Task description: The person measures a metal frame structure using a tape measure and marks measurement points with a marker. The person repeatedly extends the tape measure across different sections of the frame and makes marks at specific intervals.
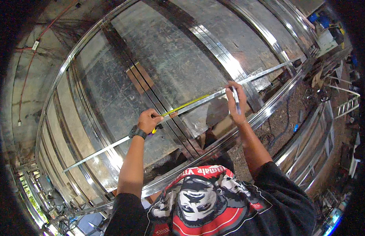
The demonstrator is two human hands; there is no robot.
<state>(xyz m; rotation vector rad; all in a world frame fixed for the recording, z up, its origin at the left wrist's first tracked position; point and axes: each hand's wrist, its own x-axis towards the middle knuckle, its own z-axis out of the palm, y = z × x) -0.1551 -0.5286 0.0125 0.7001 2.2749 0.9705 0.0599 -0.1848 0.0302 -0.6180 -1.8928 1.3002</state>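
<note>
A long thin metal strip (103,151) lies slantwise across a big frame of metal channels and sheet panels (178,59). My left hand (148,122), with a black watch on the wrist, presses a tape measure case against the strip. Its yellow tape (188,104) runs up to the right along the strip. My right hand (235,100) grips a pen or marker (236,99) with its tip at the strip, near the far end of the pulled-out tape.
Shiny metal channels (229,63) cross the frame. To the right is bare dirt ground with cables (276,122), a ladder (347,105) and blue containers (313,17). A concrete wall with red wires (29,59) is at left. My black printed shirt (214,200) fills the lower edge.
</note>
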